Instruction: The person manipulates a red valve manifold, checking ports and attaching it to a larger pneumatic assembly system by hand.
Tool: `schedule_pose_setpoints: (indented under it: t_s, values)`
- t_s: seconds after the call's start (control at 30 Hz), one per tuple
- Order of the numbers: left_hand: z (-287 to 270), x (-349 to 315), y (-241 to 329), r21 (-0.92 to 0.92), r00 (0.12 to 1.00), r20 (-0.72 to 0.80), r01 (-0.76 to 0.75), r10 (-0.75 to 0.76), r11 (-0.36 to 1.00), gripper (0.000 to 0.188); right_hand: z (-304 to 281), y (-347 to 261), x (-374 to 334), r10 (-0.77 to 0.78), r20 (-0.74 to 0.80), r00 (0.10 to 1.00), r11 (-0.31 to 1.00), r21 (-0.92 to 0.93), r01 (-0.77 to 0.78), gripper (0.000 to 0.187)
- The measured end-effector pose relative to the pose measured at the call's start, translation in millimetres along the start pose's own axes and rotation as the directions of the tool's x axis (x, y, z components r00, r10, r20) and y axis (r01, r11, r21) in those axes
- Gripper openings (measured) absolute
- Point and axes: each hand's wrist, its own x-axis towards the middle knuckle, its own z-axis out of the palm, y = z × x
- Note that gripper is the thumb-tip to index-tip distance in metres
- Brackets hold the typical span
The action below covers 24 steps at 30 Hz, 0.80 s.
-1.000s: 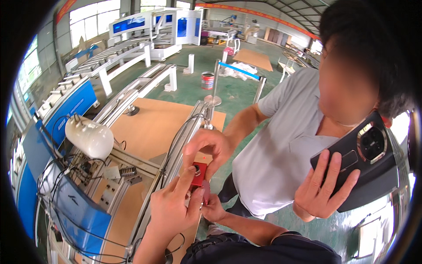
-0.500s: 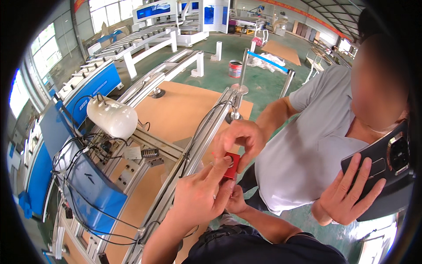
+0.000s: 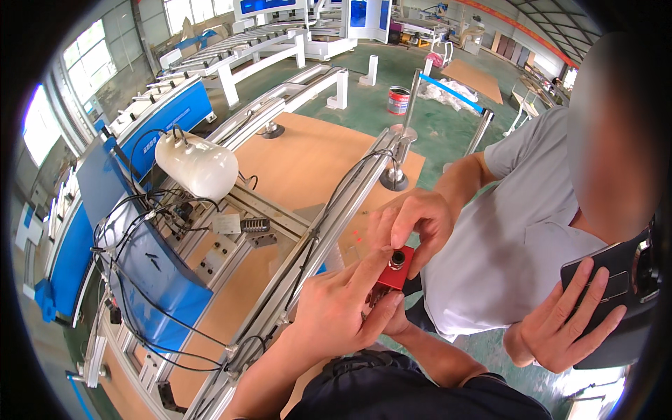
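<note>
Item: small red block with round socket (image 3: 396, 268), centre-near, beside aluminium rail (image 3: 329, 217). Left hand (image 3: 336, 308) pinches it; right hand (image 3: 395, 323), beneath, grip unclear. Co-worker's hand (image 3: 413, 224) touches its top. Step: joint handling; next move likely needs steady alignment.

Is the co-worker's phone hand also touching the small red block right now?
No. The co-worker's hand with the dark phone is off to the side, apart from the red block, which their other hand pinches from above.
</note>
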Motion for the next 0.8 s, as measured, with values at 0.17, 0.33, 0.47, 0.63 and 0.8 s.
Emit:
schedule_pose_setpoints:
  t_s: [0.17,0.33,0.47,0.63,0.8]
  values:
    - [-6.2,-5.8,3.7,-0.062,1.000,0.021,0.023,-0.022,0.998,0.061,7.0,-4.9,4.1,-0.003,0.019,1.000,0.998,0.067,0.001,0.033]
    - [-5.7,-20.0,1.7,-0.026,0.998,0.010,0.054,-0.054,0.998,0.066,12.4,-2.6,5.8,-0.009,0.040,0.999,0.990,0.141,0.004,0.039]
    - [-1.3,-24.0,-3.1,-0.058,0.997,-0.007,0.079,-0.080,0.995,0.064,12.0,-5.5,6.9,-0.023,0.033,0.999,0.985,0.174,0.017,0.044]
    - [2.3,-29.4,-6.8,-0.045,0.996,-0.011,0.090,-0.091,0.995,0.062,0.6,2.6,3.4,-0.025,0.057,0.998,1.000,-0.007,0.025,0.055]
    - [4.1,-33.3,-9.4,-0.043,0.990,0.009,0.138,-0.137,0.990,0.064,-13.7,11.9,-0.4,-0.012,0.039,0.999,0.980,-0.198,0.019,0.042]
